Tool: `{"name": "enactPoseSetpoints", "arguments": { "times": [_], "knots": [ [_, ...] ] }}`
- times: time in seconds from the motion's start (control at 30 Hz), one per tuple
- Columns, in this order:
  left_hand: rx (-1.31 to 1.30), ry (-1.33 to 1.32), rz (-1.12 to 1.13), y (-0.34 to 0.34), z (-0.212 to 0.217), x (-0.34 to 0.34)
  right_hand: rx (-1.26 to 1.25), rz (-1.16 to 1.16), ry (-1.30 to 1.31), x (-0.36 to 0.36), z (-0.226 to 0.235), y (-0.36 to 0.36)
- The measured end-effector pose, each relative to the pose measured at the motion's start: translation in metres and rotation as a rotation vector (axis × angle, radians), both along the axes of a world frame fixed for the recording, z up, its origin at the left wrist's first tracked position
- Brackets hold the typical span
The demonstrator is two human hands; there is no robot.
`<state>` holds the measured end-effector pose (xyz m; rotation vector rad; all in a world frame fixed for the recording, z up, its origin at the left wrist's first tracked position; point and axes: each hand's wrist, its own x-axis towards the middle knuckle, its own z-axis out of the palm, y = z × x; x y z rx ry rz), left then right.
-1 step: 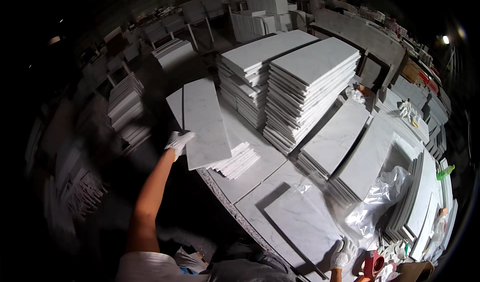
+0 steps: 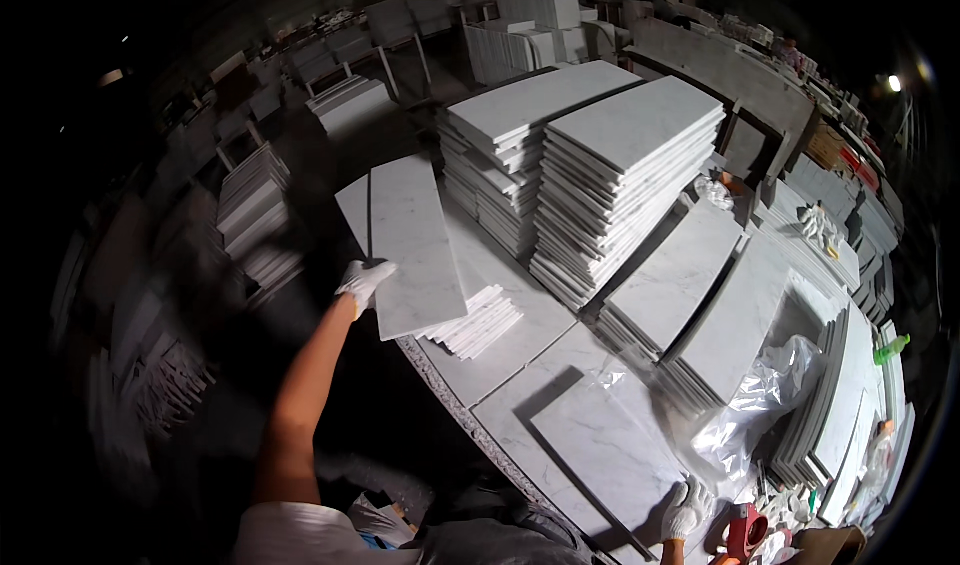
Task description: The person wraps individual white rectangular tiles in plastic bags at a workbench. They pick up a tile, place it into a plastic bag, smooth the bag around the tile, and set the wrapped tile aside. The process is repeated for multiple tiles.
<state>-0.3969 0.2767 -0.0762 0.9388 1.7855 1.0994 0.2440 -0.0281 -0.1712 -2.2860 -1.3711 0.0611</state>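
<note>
- Gloved hands work at both ends of the scene: the left hand [image 2: 364, 281], in a white glove, is closed on the near edge of a long white marble slab [image 2: 406, 245], while the right hand [image 2: 686, 510], also gloved, rests with fingers spread flat on a second marble slab [image 2: 610, 450].
- Long slab in the left hand's grip lies over the left edge of the surface [image 2: 520, 340], its near corner hanging past the edge and above a small stack of thin tiles [image 2: 478, 323].
- Second slab lies flat at the near end of the surface, pale with faint grey veins, a dark shadow along its left side.
- Two tall stacks of marble slabs [image 2: 590, 165] rise just behind the long slab, closing off the far side.
- Lower stacks of slabs [image 2: 700, 305] sit to the right, with crumpled clear plastic sheeting [image 2: 760, 405] beside them, near the right hand.
- Red object [image 2: 745, 530] stands just right of the right hand; its kind is unclear.
</note>
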Motion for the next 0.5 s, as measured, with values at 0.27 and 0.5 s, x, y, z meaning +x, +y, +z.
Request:
{"name": "enactPoseSetpoints", "arguments": {
  "times": [0.27,0.5],
  "knots": [
    [-0.088,-0.256,0.006,0.013,0.067,0.035,0.002,0.014,-0.07,0.037,-0.044,-0.014],
    [-0.047,-0.282,-0.125,0.026,0.087,0.007,0.024,0.057,-0.138,0.026,-0.035,-0.003]
  ]
}}
